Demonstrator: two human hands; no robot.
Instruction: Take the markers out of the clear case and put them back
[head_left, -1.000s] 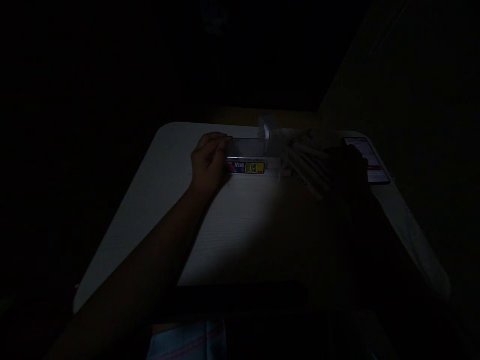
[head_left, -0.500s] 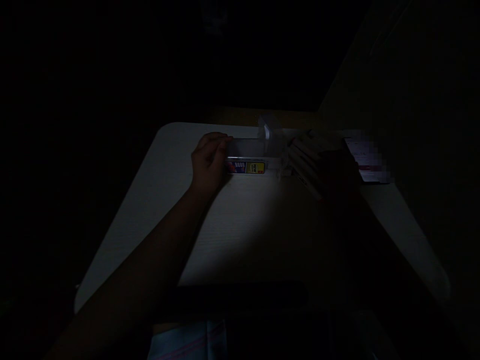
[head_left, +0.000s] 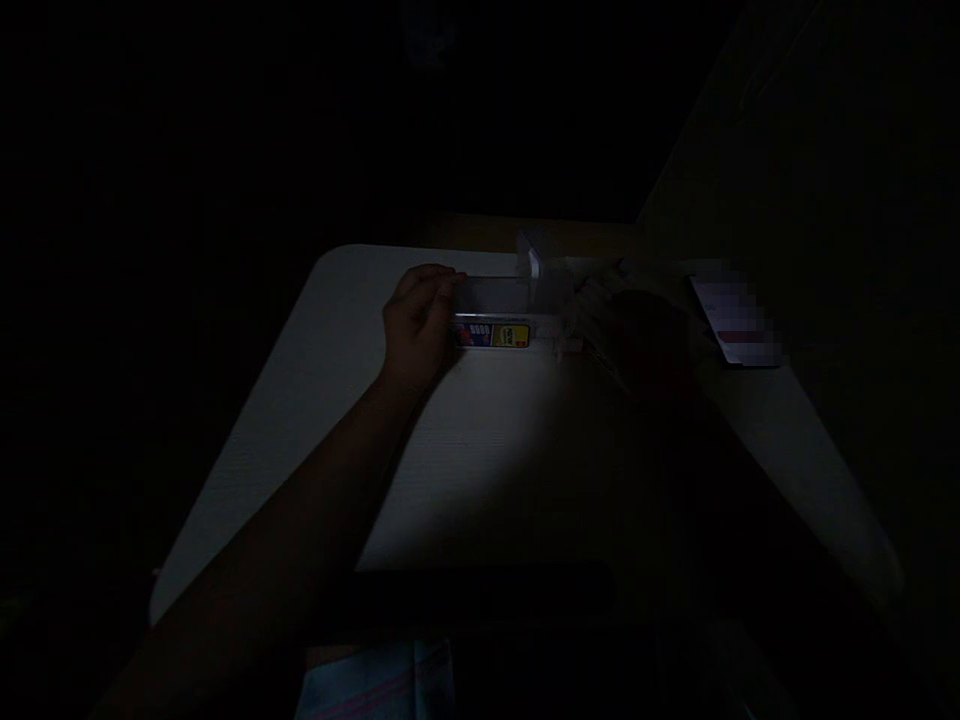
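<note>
A clear plastic box lies on the white table, its long side facing me with a yellow and blue printed label. My left hand is closed around its left end, thumb on the near side. At the right end a clear upright flap or lid stands up. My right hand is beside that end, in deep shadow. Pale shapes show at its fingertips, too dark and blurred to name. Its fingers cannot be made out, nor whether it holds anything.
A phone with a lit screen lies at the right of the white table. Along the near edge runs a dark band. Light blue striped cloth shows below it. The surroundings are almost black.
My right hand has shifted slightly left, uncovering more of the phone's left edge, and the pale shapes by it are darker. My left hand and the box have stayed in place.
</note>
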